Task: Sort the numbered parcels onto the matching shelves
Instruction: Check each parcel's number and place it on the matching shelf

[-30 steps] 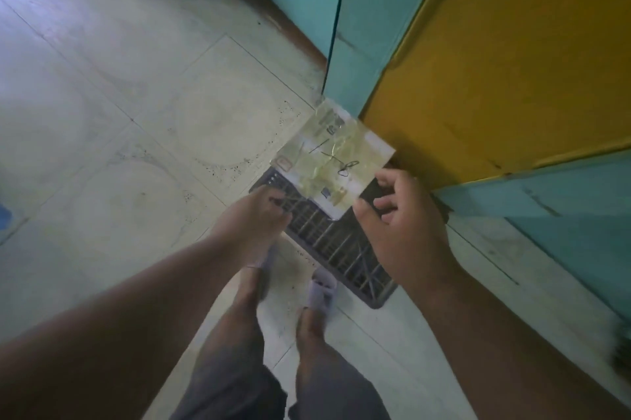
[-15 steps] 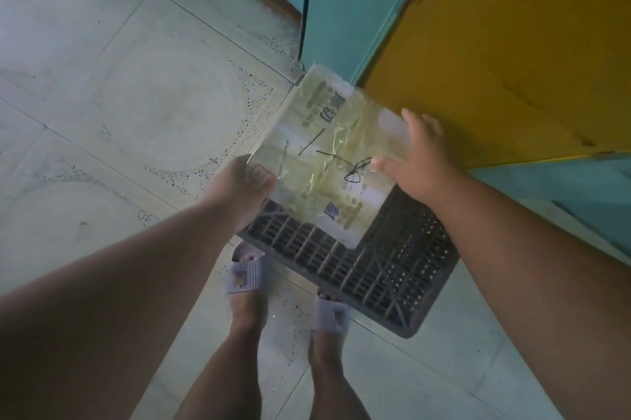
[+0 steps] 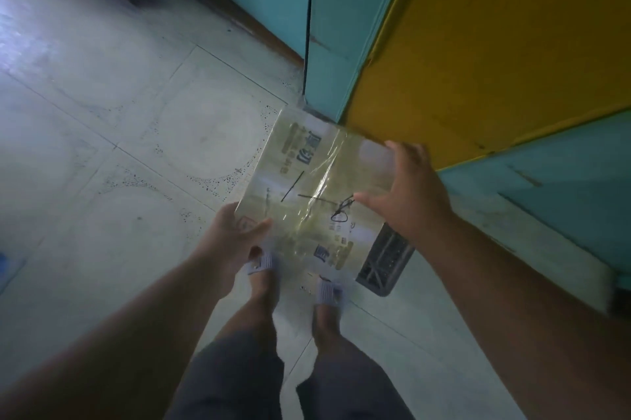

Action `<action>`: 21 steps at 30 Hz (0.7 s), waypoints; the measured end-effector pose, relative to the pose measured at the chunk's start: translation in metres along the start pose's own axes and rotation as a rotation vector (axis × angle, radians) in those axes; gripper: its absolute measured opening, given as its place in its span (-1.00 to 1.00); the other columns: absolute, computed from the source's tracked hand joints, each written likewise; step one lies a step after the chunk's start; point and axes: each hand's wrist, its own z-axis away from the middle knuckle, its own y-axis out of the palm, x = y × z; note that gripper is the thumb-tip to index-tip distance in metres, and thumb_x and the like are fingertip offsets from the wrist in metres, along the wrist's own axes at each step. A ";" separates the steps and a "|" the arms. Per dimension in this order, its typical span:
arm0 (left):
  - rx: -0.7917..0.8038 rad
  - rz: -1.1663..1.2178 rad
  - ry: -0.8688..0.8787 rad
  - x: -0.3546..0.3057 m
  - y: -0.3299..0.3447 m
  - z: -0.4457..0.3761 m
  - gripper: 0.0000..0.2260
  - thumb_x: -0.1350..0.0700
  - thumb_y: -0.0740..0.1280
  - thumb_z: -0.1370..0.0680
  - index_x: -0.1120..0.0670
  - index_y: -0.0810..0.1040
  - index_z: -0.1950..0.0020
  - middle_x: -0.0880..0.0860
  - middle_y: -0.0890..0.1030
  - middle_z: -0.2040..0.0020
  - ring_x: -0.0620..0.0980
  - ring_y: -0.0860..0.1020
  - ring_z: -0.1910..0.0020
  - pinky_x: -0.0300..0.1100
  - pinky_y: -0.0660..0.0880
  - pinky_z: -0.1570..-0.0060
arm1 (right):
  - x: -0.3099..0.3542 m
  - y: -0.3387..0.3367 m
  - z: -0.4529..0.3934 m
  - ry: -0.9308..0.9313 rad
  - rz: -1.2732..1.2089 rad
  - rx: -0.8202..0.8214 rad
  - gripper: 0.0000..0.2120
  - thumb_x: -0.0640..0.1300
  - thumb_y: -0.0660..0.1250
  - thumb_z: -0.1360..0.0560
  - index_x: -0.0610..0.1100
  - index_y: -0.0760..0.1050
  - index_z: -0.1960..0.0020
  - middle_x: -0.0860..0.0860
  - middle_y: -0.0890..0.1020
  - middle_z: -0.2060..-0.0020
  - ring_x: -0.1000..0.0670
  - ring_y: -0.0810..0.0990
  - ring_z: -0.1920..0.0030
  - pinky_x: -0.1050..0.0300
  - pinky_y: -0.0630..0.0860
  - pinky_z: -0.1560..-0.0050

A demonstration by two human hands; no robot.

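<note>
A flat cardboard parcel (image 3: 307,187), wrapped in shiny clear tape and marked with black pen strokes, is held in the air above my feet. My left hand (image 3: 235,235) grips its near left corner, thumb on top. My right hand (image 3: 406,194) clasps its right edge, fingers spread over the top face. The written number on the parcel is partly covered by my right thumb and hard to read.
A dark slatted plastic crate (image 3: 386,259) lies on the tiled floor (image 3: 119,146), mostly hidden under the parcel. Teal panels (image 3: 334,26) and a yellow panel (image 3: 495,43) stand close ahead and to the right. My sandalled feet (image 3: 263,266) are below the parcel.
The parcel has been lifted out of the crate and now hangs higher and nearer to me. My right hand shifted from its near edge to its right side. The view has swung left.
</note>
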 end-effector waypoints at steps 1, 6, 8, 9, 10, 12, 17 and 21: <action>-0.001 0.001 0.014 -0.003 -0.003 0.030 -0.70 0.13 0.47 -0.54 0.05 0.51 -0.24 0.19 0.66 -0.10 0.18 0.66 -0.07 0.20 0.62 -0.10 | 0.009 -0.018 0.019 -0.024 0.003 -0.015 -0.04 0.16 0.59 -0.32 -0.11 0.19 -0.54 -0.14 0.33 -0.41 -0.15 0.45 -0.32 -0.02 0.51 -0.11; 0.023 -0.019 0.135 -0.018 -0.006 0.151 -0.93 0.16 0.44 -0.56 0.03 0.58 0.00 0.21 0.66 0.01 0.12 0.65 0.06 -0.03 0.65 0.06 | 0.034 -0.095 0.114 -0.084 0.031 -0.144 -0.04 0.18 0.61 -0.28 -0.14 0.25 -0.49 -0.16 0.37 -0.37 -0.19 0.50 -0.26 -0.02 0.51 -0.09; 0.074 -0.066 0.187 -0.020 -0.004 0.179 -0.91 0.15 0.45 -0.54 0.03 0.58 0.01 0.16 0.65 0.03 0.11 0.63 0.07 -0.09 0.65 0.14 | 0.032 -0.116 0.154 -0.061 0.030 -0.220 -0.07 0.17 0.62 -0.26 -0.16 0.30 -0.45 -0.16 0.40 -0.33 -0.20 0.52 -0.21 -0.01 0.51 -0.08; 0.112 -0.092 0.209 -0.020 -0.002 0.189 -0.89 0.14 0.47 -0.53 0.04 0.59 -0.01 0.16 0.65 0.03 0.11 0.63 0.07 -0.11 0.63 0.17 | 0.029 -0.123 0.175 -0.032 0.028 -0.252 -0.09 0.18 0.62 -0.25 -0.16 0.31 -0.42 -0.16 0.41 -0.31 -0.20 0.54 -0.18 0.00 0.50 -0.06; 0.152 -0.117 0.226 -0.021 0.002 0.197 -0.84 0.12 0.50 -0.50 0.05 0.58 -0.03 0.16 0.65 0.02 0.11 0.63 0.08 -0.11 0.61 0.19 | 0.025 -0.129 0.196 0.006 0.031 -0.285 -0.11 0.18 0.62 -0.24 -0.16 0.33 -0.39 -0.15 0.41 -0.28 -0.20 0.55 -0.15 0.01 0.50 -0.04; 0.217 -0.155 0.239 -0.017 0.013 0.207 -0.72 0.09 0.54 -0.42 0.06 0.58 -0.08 0.17 0.66 -0.01 0.10 0.64 0.09 -0.12 0.58 0.24 | 0.015 -0.132 0.237 0.091 0.047 -0.345 -0.15 0.19 0.63 -0.22 -0.16 0.35 -0.33 -0.14 0.44 -0.24 -0.19 0.58 -0.08 0.08 0.46 0.03; 0.325 -0.223 0.250 0.013 0.049 0.238 -0.71 0.19 0.52 -0.47 0.04 0.56 -0.14 0.19 0.66 -0.07 0.21 0.65 -0.01 0.00 0.64 0.13 | -0.009 -0.123 0.344 0.289 -0.016 -0.455 -0.20 0.11 0.65 -0.23 -0.14 0.35 -0.29 -0.13 0.45 -0.20 -0.23 0.57 -0.06 0.05 0.45 0.04; 0.465 -0.327 0.310 0.032 0.085 0.280 -0.67 0.10 0.56 -0.42 0.04 0.61 -0.15 0.17 0.69 -0.04 0.20 0.67 -0.02 0.03 0.65 0.07 | -0.038 -0.134 0.421 0.407 -0.064 -0.549 -0.17 0.15 0.62 -0.24 -0.07 0.31 -0.36 -0.09 0.42 -0.25 -0.24 0.56 -0.11 -0.01 0.50 -0.02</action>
